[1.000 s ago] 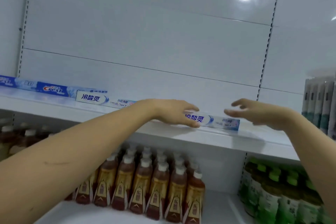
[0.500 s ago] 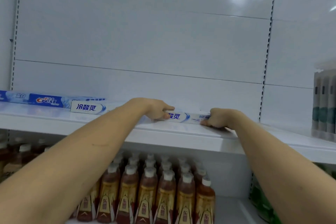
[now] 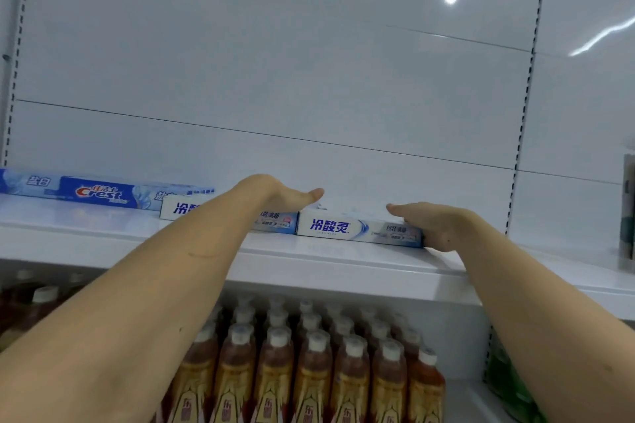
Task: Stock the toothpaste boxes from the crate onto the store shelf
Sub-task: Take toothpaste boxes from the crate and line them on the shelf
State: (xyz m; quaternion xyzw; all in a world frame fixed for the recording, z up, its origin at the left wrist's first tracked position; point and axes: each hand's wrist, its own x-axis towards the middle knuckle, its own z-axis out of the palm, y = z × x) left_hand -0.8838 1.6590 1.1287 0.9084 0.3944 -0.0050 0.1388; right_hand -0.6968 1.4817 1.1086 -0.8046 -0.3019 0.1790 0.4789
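- Fingers of both hands lie behind the boxes, hidden.
- Right box [image 3: 359, 229] lies flat on the shelf [image 3: 309, 261], long axis left-right, end against the left box [image 3: 220, 215].
- Left hand [image 3: 285, 197] rests flat on the left box; right hand [image 3: 436, 227] presses the right box's end, grip apart.

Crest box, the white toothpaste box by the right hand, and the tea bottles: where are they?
Crest box [image 3: 99, 194], head view, on its red logo.
White toothpaste box [image 3: 357, 227], head view, front face.
Tea bottles [image 3: 312, 374], head view, one bottle's label.
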